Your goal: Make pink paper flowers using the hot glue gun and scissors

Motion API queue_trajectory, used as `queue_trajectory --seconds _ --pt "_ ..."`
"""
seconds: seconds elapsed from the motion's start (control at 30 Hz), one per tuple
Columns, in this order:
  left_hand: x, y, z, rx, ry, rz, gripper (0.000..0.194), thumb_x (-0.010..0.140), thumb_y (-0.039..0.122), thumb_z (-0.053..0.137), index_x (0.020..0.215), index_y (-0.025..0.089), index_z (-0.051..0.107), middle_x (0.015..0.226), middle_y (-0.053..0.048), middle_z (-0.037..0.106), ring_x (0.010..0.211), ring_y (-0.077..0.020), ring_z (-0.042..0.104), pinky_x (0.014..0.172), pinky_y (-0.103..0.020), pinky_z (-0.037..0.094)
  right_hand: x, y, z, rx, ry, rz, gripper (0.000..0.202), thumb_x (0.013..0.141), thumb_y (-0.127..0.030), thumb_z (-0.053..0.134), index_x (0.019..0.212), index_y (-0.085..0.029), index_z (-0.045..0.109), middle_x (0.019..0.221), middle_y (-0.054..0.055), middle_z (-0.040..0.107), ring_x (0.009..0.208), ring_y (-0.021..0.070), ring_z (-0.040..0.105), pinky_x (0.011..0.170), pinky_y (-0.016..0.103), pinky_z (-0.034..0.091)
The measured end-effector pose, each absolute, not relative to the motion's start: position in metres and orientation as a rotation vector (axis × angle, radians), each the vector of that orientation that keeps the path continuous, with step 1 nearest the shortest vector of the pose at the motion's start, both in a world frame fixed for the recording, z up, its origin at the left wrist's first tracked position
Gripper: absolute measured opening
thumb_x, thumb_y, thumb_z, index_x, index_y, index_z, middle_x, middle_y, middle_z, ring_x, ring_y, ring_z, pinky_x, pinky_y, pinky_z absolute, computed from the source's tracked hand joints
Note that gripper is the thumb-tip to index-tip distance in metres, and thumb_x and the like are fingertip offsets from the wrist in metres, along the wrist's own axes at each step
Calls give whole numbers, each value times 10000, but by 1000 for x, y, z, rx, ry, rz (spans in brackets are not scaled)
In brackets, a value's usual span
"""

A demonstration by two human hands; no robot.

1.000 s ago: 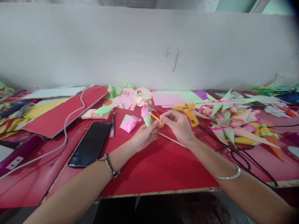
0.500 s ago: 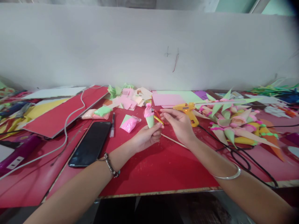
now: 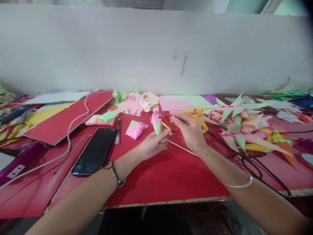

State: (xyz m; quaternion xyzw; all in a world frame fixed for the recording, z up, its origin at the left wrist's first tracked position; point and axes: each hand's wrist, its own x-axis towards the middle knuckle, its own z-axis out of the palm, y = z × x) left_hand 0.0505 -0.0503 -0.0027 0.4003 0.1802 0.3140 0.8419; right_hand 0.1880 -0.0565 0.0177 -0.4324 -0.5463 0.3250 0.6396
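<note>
My left hand (image 3: 155,143) is closed around a small pale-green paper cone (image 3: 158,128) topped with pink modelling clay (image 3: 156,116), held upright like an ice-cream cone. Close by on the right, my right hand (image 3: 189,129) has thumb and forefinger pinched together, apart from the cone. A tiny bit of pink clay (image 3: 173,117) shows at those fingertips. Under my hands a thin wooden stick (image 3: 183,148) lies on the red table. Behind the cone are red-and-yellow handles (image 3: 166,125), partly hidden. A bag of pink clay (image 3: 136,131) lies left of my left hand.
A yellow glue gun (image 3: 201,120), its black cord (image 3: 246,163) trailing rightward, lies beyond my right hand. Paper cones with clay (image 3: 241,125) are heaped at the right. To the left are a phone (image 3: 95,151), a pen (image 3: 117,132) and a red board (image 3: 70,116). Paper scraps (image 3: 137,102) lie at the back.
My right hand has shifted slightly right and down, its fingertips a little farther from the cone. My left hand and the cone are nearly still.
</note>
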Motion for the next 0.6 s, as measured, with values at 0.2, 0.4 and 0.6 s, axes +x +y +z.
queue_trajectory --seconds 0.2,0.4,0.6 --pt "50 -51 -1 848 389 655 181 787 306 523 784 125 512 483 81 288 401 -16 250 404 -138 227 188 -56 17 -961 -1236 761 109 678 -280 628 737 -191 605 675 -19 612 627 95 578 602 235 486" --pt "51 -52 -1 846 401 660 178 782 301 532 780 123 514 484 81 285 403 -15 255 407 -141 220 188 -56 19 -960 -1255 764 109 697 -252 607 787 -193 619 789 5 633 727 105 588 688 250 479" --pt "51 -53 1 852 424 645 187 773 311 540 782 127 514 483 81 286 403 -19 251 417 -150 223 188 -56 19 -967 -1249 746 108 699 -290 605 694 -183 593 582 -39 546 530 66 503 525 200 437"
